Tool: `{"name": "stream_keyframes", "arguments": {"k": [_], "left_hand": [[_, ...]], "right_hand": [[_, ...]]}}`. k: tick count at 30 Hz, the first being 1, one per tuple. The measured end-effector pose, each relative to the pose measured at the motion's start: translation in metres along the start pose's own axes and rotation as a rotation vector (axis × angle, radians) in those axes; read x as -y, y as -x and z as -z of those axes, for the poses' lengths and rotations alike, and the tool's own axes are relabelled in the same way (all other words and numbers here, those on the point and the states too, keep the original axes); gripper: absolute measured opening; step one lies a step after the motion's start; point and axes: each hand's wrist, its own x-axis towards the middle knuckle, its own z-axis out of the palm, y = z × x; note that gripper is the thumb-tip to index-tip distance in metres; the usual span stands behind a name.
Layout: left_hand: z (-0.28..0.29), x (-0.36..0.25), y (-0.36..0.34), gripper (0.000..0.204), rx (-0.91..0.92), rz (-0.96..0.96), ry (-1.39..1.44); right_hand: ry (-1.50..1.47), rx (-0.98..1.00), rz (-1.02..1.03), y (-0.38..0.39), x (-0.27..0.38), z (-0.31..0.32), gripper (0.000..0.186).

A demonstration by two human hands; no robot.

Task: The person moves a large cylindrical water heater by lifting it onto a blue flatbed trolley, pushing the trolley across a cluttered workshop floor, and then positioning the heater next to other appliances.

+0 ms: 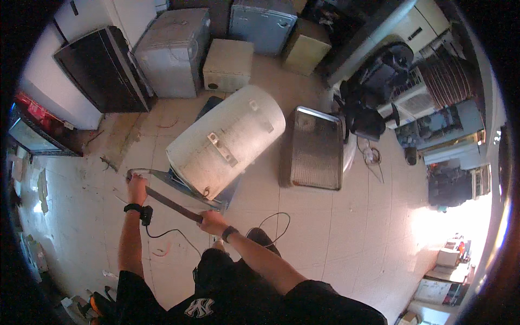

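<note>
A worn white cylindrical tank (230,141), much like a water heater, lies on its side with metal brackets facing up. Under it, partly hidden, is a blue platform (234,189) like a flat cart's deck. A grey curved tube (162,176) runs along the platform's near side. In front of the tank, my left hand (137,188) is closed around the far-left end of a dark flat bar (173,205), beside the tube's bend. My right hand (213,222) grips the same bar at its nearer end. Whether bar and tube are joined, I cannot tell.
Right of the tank lies a metal rack-like tray (317,151). Grey cabinets (170,54) and a cream box (228,62) line the back. A black chair (374,103) stands at the right. A thin black cable (176,232) hangs near my legs, over tiled floor.
</note>
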Motion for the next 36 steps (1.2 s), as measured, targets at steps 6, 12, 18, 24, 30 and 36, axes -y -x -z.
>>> {"name": "stream_keyframes", "arguments": {"k": [6, 12, 18, 24, 30, 36], "left_hand": [[0.000, 0.009, -0.063, 0.032, -0.174, 0.262, 0.273], [0.007, -0.070, -0.075, 0.036, -0.687, 0.401, 0.459], [0.043, -0.240, -0.108, 0.056, -0.391, 1.121, 2.259], [0.003, -0.226, -0.097, 0.042, -0.477, 1.308, 1.460], [-0.040, -0.242, -0.097, 0.042, -0.590, 1.227, 1.286], [-0.001, -0.240, -0.089, 0.036, -0.537, 1.263, 0.950]], "right_hand": [[-0.021, 0.191, 0.036, -0.053, -0.017, 0.037, 0.044], [-0.432, 0.174, 0.236, -0.063, -0.134, 0.097, 0.046], [0.270, 0.220, 0.086, -0.012, -0.357, 0.233, 0.031], [0.328, -0.048, -0.845, 0.055, -0.477, 0.399, 0.034], [-0.269, -0.493, -0.602, 0.060, -0.598, 0.453, 0.021], [-0.961, -0.041, -0.467, -0.040, -0.517, 0.381, 0.018]]}}
